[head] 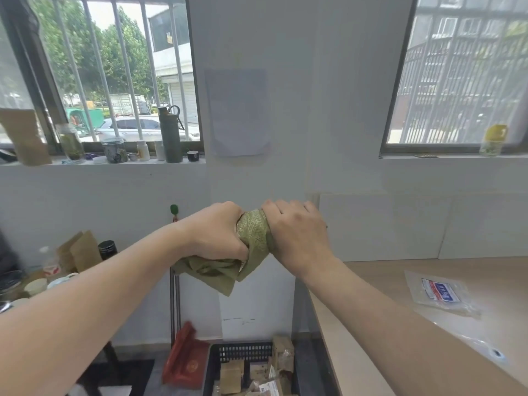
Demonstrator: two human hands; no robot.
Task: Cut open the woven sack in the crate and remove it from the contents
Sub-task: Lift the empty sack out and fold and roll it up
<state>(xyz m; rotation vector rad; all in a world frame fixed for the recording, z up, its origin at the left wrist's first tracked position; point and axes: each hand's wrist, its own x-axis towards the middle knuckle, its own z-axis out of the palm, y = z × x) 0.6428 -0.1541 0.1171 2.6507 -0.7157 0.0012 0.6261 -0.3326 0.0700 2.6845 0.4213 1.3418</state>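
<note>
The woven sack (254, 244), green and crumpled into a bundle, is being held in the air high above the black crate (213, 367), clear of its contents. The left hand (220, 232) is clenching the sack's left side, with loose folds hanging below the fist. The right hand (297, 230) is gripping the sack's right side, fingers wrapped over the top. Brown packets (283, 352) are lying in the crate. A red box (185, 358) is leaning just left of the crate. A wooden table (371, 324) is standing right of the crate.
</note>
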